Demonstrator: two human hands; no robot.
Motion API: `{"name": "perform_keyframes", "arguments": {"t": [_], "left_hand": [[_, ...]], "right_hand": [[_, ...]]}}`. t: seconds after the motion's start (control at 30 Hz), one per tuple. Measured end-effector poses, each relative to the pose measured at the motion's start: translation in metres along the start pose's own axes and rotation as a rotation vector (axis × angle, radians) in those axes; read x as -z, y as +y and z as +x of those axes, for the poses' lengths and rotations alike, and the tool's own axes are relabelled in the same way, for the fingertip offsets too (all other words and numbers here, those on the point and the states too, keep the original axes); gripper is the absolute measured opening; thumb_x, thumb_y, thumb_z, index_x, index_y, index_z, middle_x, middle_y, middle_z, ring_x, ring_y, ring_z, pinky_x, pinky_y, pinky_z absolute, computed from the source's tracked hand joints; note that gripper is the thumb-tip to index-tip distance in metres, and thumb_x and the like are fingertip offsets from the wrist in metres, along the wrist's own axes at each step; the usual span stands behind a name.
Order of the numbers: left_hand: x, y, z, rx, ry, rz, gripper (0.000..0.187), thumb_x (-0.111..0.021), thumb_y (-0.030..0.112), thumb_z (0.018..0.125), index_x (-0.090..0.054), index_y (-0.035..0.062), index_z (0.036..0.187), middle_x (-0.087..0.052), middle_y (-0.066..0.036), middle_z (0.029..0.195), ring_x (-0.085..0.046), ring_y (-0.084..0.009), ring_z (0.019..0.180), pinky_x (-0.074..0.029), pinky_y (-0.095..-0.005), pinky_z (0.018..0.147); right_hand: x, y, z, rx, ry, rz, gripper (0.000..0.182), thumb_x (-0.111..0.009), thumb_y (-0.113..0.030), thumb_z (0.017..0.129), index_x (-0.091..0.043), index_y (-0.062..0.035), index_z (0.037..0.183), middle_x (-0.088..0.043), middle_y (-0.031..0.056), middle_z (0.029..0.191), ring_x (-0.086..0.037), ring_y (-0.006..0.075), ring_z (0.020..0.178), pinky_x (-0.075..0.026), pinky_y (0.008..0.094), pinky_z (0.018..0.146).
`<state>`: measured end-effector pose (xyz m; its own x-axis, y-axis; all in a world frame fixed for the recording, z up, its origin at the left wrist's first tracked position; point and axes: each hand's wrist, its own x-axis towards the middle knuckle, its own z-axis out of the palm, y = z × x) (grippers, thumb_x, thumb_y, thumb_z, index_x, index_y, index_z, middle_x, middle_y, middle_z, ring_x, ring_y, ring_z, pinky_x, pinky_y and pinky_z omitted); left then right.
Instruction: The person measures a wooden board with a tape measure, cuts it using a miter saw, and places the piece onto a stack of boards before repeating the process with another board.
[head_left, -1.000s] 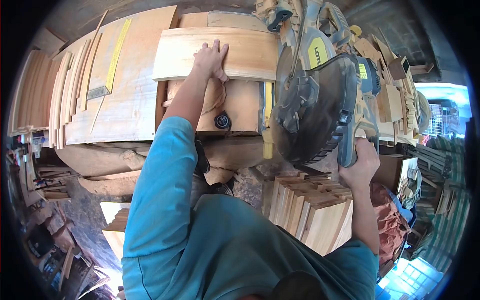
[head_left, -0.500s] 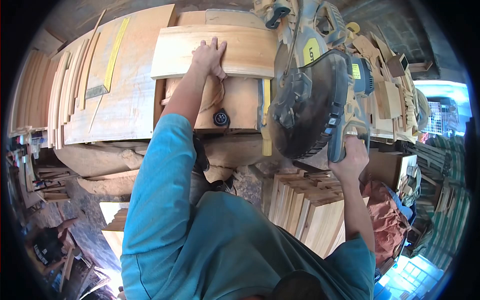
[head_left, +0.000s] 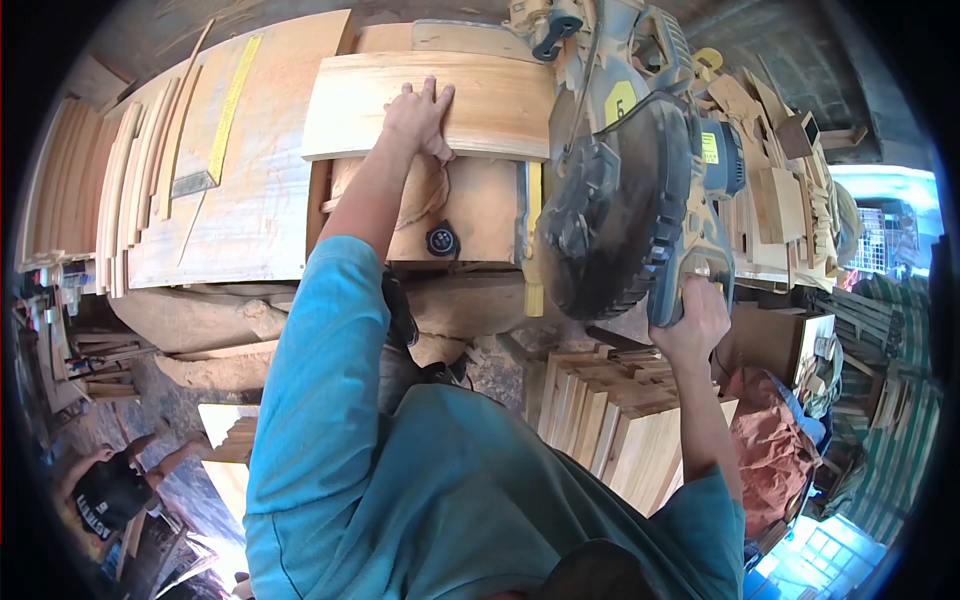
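Note:
A wide pale wooden board (head_left: 490, 100) lies across the bench, its right end at the miter saw (head_left: 610, 220). My left hand (head_left: 418, 118) rests on the board with fingers spread, pressing its top near the front edge. My right hand (head_left: 700, 315) is wrapped round the saw handle (head_left: 668, 295) at the lower right of the saw. The black guard covers the blade, so I cannot see the blade itself. Just below the board, a black tape measure (head_left: 441, 240) sits on the bench. Beside the saw runs a yellow strip (head_left: 534, 240).
On the left bench lie a carpenter's square (head_left: 215, 150) and several narrow wood strips (head_left: 130, 190). Stacked boards (head_left: 615, 410) stand below the saw. Offcuts (head_left: 780, 200) are piled to its right. Another person (head_left: 110, 495) is at the lower left.
The saw head and my right hand have shifted slightly left. My left hand and the board stay nearly still. The other person at the lower left has come further into view.

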<state>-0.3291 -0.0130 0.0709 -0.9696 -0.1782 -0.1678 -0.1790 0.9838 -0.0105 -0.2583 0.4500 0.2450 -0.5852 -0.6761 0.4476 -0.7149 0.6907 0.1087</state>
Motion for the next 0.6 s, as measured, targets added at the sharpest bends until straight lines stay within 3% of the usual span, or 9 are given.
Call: {"name": "perform_keyframes", "arguments": {"t": [0.37,0.43,0.6], "left_hand": [[0.005,0.002,-0.002,0.004,-0.02,0.013,0.137,-0.093,0.068,0.056,-0.028,0.0229,0.168,-0.032,-0.019,0.171,-0.045,-0.0534,0.145,-0.053,-0.0573,0.11],[0.007,0.002,-0.002,0.006,-0.012,0.01,0.137,-0.093,0.068,0.056,-0.027,0.023,0.168,-0.032,-0.019,0.171,-0.045,-0.0533,0.145,-0.053,-0.0572,0.11],[0.004,0.002,-0.002,0.007,-0.007,0.01,0.137,-0.094,0.066,0.055,-0.028,0.0229,0.168,-0.033,-0.018,0.171,-0.047,-0.0517,0.144,-0.054,-0.0568,0.109]], "right_hand": [[-0.01,0.009,0.019,-0.003,0.004,-0.03,0.036,-0.082,-0.016,0.064,-0.065,-0.0079,0.095,-0.064,0.0079,0.084,-0.064,0.0296,0.077,-0.051,0.0407,0.07],[-0.011,0.009,0.025,-0.014,0.003,-0.003,0.033,-0.081,-0.015,0.069,-0.064,-0.0081,0.096,-0.064,0.0113,0.084,-0.065,0.0341,0.077,-0.053,0.0435,0.069],[-0.018,0.015,0.038,-0.021,0.002,-0.024,0.032,-0.083,-0.018,0.071,-0.064,-0.0085,0.096,-0.064,0.0115,0.083,-0.066,0.0342,0.078,-0.052,0.0438,0.07]]}}
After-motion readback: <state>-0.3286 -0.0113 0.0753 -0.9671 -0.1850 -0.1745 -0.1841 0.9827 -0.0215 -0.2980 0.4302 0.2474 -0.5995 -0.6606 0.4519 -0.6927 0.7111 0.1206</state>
